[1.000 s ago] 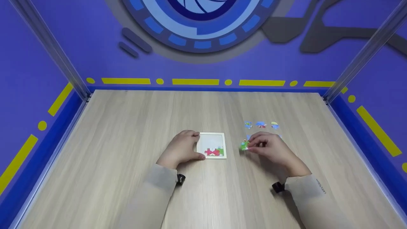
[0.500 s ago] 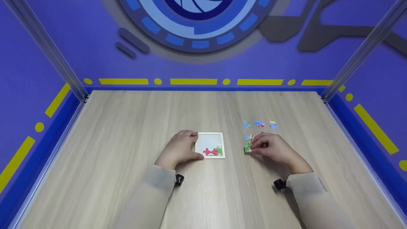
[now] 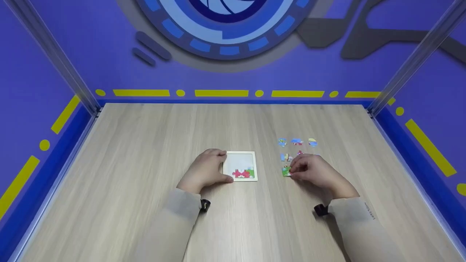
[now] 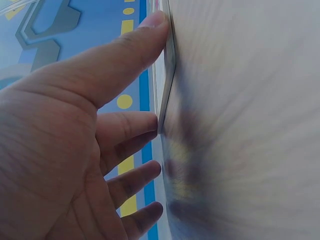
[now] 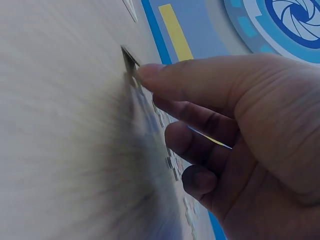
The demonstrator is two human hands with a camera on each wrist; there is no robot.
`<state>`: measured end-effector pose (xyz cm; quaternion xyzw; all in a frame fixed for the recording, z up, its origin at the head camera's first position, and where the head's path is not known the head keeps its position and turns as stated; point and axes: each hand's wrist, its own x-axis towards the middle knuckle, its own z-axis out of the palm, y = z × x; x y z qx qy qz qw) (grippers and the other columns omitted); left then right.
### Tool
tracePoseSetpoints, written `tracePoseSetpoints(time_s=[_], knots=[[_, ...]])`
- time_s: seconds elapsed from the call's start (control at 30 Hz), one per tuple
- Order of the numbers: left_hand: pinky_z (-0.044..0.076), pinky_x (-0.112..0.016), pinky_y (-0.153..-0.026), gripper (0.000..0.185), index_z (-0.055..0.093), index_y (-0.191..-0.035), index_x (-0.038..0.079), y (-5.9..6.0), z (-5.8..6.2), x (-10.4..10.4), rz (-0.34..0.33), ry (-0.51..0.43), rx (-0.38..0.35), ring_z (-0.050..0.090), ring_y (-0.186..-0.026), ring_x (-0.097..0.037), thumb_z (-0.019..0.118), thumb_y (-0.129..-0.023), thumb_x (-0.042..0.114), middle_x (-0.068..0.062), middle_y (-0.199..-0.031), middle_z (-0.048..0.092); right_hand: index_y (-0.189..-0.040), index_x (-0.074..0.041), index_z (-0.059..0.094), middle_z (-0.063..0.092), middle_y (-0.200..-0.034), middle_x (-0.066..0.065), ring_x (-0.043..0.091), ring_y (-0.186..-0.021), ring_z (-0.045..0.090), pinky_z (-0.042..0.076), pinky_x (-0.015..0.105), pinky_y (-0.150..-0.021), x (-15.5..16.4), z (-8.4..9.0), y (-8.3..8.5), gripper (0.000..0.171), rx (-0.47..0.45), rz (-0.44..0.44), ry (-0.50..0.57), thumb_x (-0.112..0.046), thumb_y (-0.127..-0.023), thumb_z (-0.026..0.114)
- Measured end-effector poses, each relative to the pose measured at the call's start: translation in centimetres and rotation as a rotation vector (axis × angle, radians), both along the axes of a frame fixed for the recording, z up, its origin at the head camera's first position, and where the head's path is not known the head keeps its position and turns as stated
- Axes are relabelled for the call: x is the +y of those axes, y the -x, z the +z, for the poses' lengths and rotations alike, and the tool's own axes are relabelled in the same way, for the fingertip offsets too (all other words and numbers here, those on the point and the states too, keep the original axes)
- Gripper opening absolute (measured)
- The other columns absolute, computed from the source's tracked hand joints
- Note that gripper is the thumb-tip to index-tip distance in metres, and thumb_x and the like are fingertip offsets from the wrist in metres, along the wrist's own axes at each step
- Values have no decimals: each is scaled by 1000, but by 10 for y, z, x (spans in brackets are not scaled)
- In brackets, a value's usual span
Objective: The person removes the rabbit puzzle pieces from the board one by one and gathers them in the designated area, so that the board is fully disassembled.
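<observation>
A square puzzle tray (image 3: 256,163) with a pale rim lies mid-table, with joined red and green pieces (image 3: 243,173) along its bottom. My left hand (image 3: 205,169) holds the tray by its left side, thumb at the near corner and fingers at the far one. In the left wrist view the thumb and index fingertip meet the tray's edge (image 4: 169,65). To the right, my right hand (image 3: 311,169) pinches a green puzzle piece (image 3: 285,171) low over the table. In the right wrist view that piece (image 5: 130,56) tilts up from the wood under the thumb, its face mostly hidden.
Beyond the right hand, a blue piece (image 3: 282,142), a blue-and-red piece (image 3: 297,141) and a yellow-and-blue piece (image 3: 312,142) lie in a row. Another blue piece (image 3: 285,157) sits nearer, beside others partly covered by the hand. Blue-purple panels (image 3: 233,80) wall the table.
My right hand has shifted slightly right and nearer with the green piece, bringing it toward the other loose pieces and uncovering some. The left hand and tray stay in place.
</observation>
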<state>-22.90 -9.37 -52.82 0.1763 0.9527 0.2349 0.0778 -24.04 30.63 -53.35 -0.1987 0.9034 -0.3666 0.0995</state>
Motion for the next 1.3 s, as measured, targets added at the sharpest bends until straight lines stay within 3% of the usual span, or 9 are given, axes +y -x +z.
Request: tracePoseSetpoints(time_s=[0.53, 0.73, 0.97, 1.03, 1.1, 1.17, 1.27, 1.3], knots=[[36, -49, -142, 88, 66, -156, 1, 0, 1, 0, 9, 0, -11, 48, -165, -35, 99, -87, 45, -10, -169, 61, -97, -6, 87, 80, -118, 5, 29, -124, 71, 55, 20, -106, 1, 1, 0, 2, -1, 3, -32, -5, -95, 87], [36, -49, -142, 88, 67, -155, 0, 0, 1, 0, 9, -8, -10, 48, -164, -35, 99, -87, 44, -10, -169, 61, -98, -5, 86, 79, -117, 5, 24, -121, 71, 55, 19, -101, 1, 1, 0, 2, -13, 8, -18, -6, -95, 87], [35, -51, -142, 88, 66, -156, 1, 0, 4, -2, 9, -9, -15, 47, -165, -35, 99, -87, 44, -10, -169, 61, -102, -12, 83, 77, -106, 6, 14, -94, 61, 51, 20, -79, -2, 3, 0, 8, -44, -26, -10, -11, -96, 89], [35, -51, -142, 89, 66, -157, 1, 0, 3, -2, 9, -5, -15, 47, -165, -35, 99, -87, 45, -10, -169, 60, -107, -13, 83, 77, -108, 7, 17, -96, 63, 52, 21, -79, -3, 5, 0, 11, -44, -36, -9, -14, -97, 88], [35, -50, -142, 90, 65, -157, 1, 0, 3, -2, 7, -1, -12, 47, -165, -35, 99, -87, 46, -10, -170, 60, -110, -14, 83, 77, -112, 6, 25, -113, 70, 53, 22, -85, -5, 6, -2, 12, -34, -44, -19, -16, -98, 87], [35, -50, -142, 90, 65, -157, 1, 0, 2, -2, 4, 1, -10, 47, -165, -35, 99, -87, 46, -10, -170, 60, -112, -15, 83, 77, -115, 5, 31, -119, 69, 52, 23, -88, -8, 7, -3, 13, -28, -43, -19, -18, -100, 86], [35, -50, -142, 89, 66, -157, 1, 1, 0, 0, 3, -3, -9, 47, -165, -35, 99, -87, 46, -10, -170, 60, -113, -16, 83, 77, -117, 4, 29, -115, 69, 53, 24, -86, -13, 7, -4, 12, -29, -40, -1, -20, -102, 84], [35, -50, -142, 89, 66, -157, 1, 1, -1, 0, 2, -4, -9, 47, -165, -35, 99, -87, 46, -11, -170, 60, -114, -16, 83, 77, -116, 4, 26, -107, 68, 53, 24, -83, -16, 7, -4, 11, -32, -36, 6, -20, -103, 83]])
